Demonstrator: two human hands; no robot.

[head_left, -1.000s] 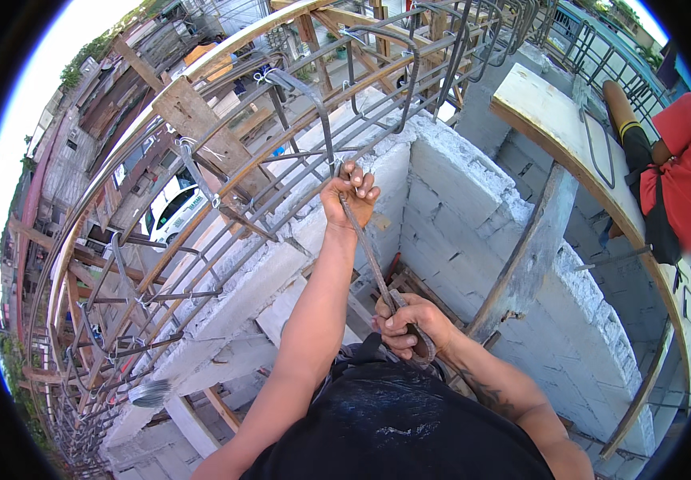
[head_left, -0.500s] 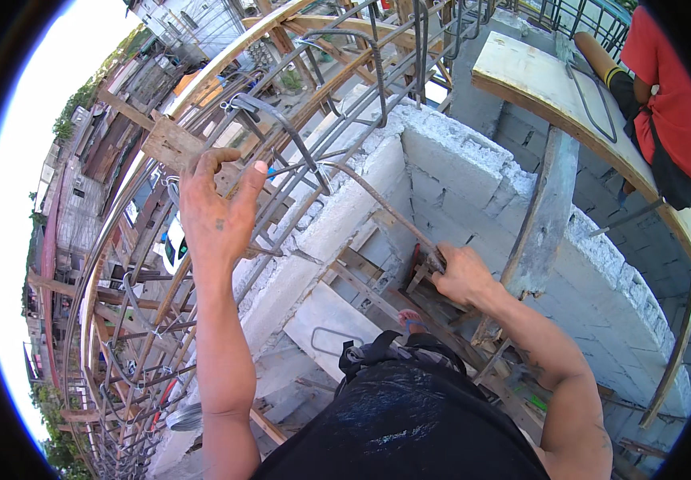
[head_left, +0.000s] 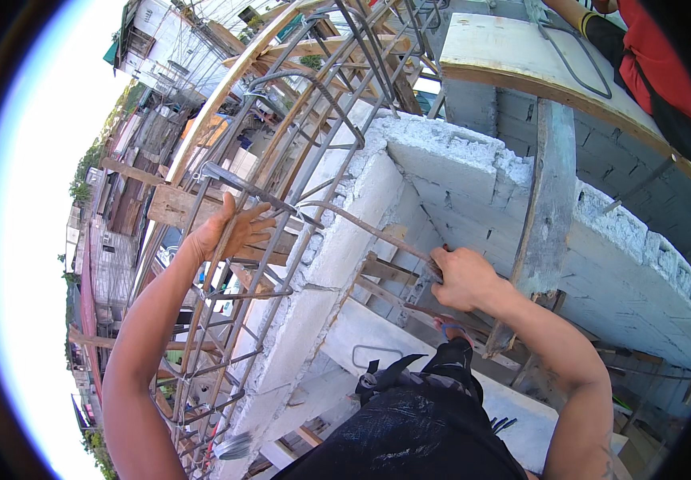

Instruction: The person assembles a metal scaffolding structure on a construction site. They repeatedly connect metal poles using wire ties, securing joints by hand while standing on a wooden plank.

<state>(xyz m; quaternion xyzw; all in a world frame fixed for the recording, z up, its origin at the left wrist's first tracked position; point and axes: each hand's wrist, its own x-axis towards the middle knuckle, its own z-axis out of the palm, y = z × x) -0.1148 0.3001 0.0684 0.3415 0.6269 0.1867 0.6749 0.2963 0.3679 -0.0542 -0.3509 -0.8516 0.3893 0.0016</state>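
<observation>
My right hand (head_left: 469, 278) is closed round the near end of a bent steel rod (head_left: 369, 230). The rod's far end meets a square stirrup (head_left: 259, 193) of the rebar cage at the wall's edge, where tie wire shows. My left hand (head_left: 232, 230) reaches among the cage's long bars, its fingers stretched out and spread just below that stirrup. Whether its palm rests on a bar I cannot tell. The cage runs along the top of a rough block wall (head_left: 365, 188).
A weathered timber (head_left: 549, 200) stands over the block walls at right. Beyond it a person in red (head_left: 677, 64) is by a plywood panel (head_left: 505, 48) with a bent bar on it. Curved wooden formwork (head_left: 237, 72) borders the cage. Houses lie far below at left.
My left hand has gone from above the cage down among its bars, and its fingers have spread. My right hand keeps its hold on the rod. The view has shifted somewhat.
</observation>
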